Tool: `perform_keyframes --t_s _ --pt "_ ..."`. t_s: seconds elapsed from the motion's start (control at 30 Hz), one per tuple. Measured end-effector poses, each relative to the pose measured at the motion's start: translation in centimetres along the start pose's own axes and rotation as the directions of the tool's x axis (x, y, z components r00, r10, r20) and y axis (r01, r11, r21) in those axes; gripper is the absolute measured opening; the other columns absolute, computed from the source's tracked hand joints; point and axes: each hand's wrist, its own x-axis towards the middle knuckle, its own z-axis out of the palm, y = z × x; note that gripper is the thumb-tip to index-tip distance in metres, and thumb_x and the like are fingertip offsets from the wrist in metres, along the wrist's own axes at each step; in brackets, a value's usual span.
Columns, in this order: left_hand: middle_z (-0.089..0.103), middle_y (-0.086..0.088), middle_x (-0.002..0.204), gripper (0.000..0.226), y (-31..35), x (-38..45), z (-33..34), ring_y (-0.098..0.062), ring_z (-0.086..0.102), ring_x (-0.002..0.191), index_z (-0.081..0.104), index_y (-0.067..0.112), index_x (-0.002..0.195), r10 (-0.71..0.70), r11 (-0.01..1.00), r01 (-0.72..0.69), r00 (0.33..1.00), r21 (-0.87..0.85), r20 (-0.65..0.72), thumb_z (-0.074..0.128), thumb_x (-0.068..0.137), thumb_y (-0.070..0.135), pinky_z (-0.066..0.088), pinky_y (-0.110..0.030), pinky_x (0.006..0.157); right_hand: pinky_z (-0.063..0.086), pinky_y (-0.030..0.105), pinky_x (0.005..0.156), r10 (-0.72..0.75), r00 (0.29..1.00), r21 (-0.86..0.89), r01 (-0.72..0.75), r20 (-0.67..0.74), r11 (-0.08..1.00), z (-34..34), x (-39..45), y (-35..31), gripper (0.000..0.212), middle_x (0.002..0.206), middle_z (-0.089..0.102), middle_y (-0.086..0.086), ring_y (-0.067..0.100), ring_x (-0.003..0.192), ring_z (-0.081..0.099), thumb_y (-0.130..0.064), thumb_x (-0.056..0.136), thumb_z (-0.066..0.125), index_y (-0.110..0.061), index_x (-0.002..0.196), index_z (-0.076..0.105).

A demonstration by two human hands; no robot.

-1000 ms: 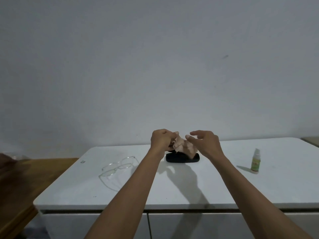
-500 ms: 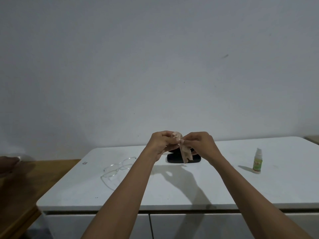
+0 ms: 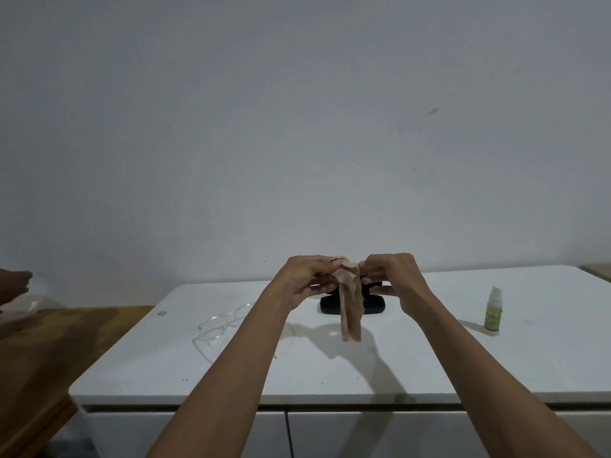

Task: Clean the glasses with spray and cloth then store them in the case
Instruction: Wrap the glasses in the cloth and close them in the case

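A beige cloth (image 3: pixel 351 309) hangs down in a narrow strip above the white cabinet top (image 3: pixel 330 365). My left hand (image 3: pixel 305 279) and my right hand (image 3: pixel 393 276) each pinch its upper edge, close together. Behind the cloth lies a black glasses case (image 3: pixel 375 305), shut and partly hidden. Clear-framed glasses (image 3: pixel 220 325) lie on the top to the left of my left forearm. A small green-labelled spray bottle (image 3: pixel 493 310) stands upright at the right.
A brown wooden surface (image 3: pixel 39 345) adjoins the cabinet on the left, lower down. Another person's hand (image 3: pixel 13 285) shows at the far left edge. A plain wall rises behind the cabinet.
The bunched cloth has been drawn out and now hangs long between both hands. My right hand went from open beside it to pinching its top edge.
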Motion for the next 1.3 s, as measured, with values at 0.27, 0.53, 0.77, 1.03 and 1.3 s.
perform_keyframes --t_s 0.27,0.53,0.77,1.03,1.3 --pt "0.075 -0.012 0.09 0.021 0.4 -0.1 -0.5 -0.024 0.073 0.082 0.076 0.001 0.104 0.029 0.991 -0.018 0.996 0.132 -0.08 0.072 0.083 0.0 0.062 -0.037 0.084 0.051 0.033 0.06 -0.023 0.998 0.051 0.026 -0.057 0.998 0.5 0.8 0.5 0.008 0.063 0.058 0.011 0.027 0.063 0.053 -0.008 0.082 0.056 -0.003 0.079 0.061" --pt "0.072 -0.008 0.08 0.021 0.8 0.2 -1.0 -0.019 0.067 0.073 0.077 0.0 0.088 0.153 0.936 -0.094 0.977 0.34 -0.15 0.057 0.083 0.0 0.063 -0.035 0.076 0.056 0.037 0.073 -0.015 0.958 -0.08 0.04 0.285 0.996 0.0 0.4 0.8 0.035 0.09 0.071 0.013 0.031 0.082 0.067 -0.033 0.097 0.064 0.002 0.098 0.072" --pt "0.075 -0.015 0.097 0.014 0.2 0.2 -2.5 -0.016 0.068 0.079 0.076 -0.002 0.091 0.188 0.918 -0.125 0.973 0.375 -0.135 0.071 0.087 0.01 0.059 -0.027 0.067 0.056 0.035 0.074 -0.035 0.938 -0.127 0.083 0.345 0.988 -0.5 -0.2 0.4 0.022 0.081 0.066 0.011 0.023 0.073 0.064 -0.019 0.089 0.077 0.002 0.092 0.074" --pt "0.072 -0.011 0.081 0.025 0.4 -0.1 -3.7 -0.02 0.068 0.073 0.073 -0.006 0.092 0.161 0.936 -0.131 0.985 0.326 -0.068 0.083 0.08 0.013 0.062 -0.035 0.079 0.052 0.033 0.072 -0.11 0.984 -0.154 0.132 0.139 0.979 -0.7 0.5 0.7 0.019 0.069 0.068 -0.001 0.016 0.069 0.062 -0.026 0.092 0.074 -0.008 0.084 0.076" --pt "0.074 -0.005 0.081 0.014 -0.5 0.9 -4.1 -0.018 0.068 0.072 0.076 0.001 0.093 0.209 0.923 -0.139 0.964 0.36 -0.163 0.08 0.081 0.008 0.059 -0.036 0.077 0.051 0.033 0.069 -0.131 0.991 -0.22 0.129 0.004 0.967 -1.2 2.4 1.4 0.007 0.09 0.077 0.009 0.018 0.081 0.064 -0.017 0.083 0.081 -0.011 0.083 0.077"
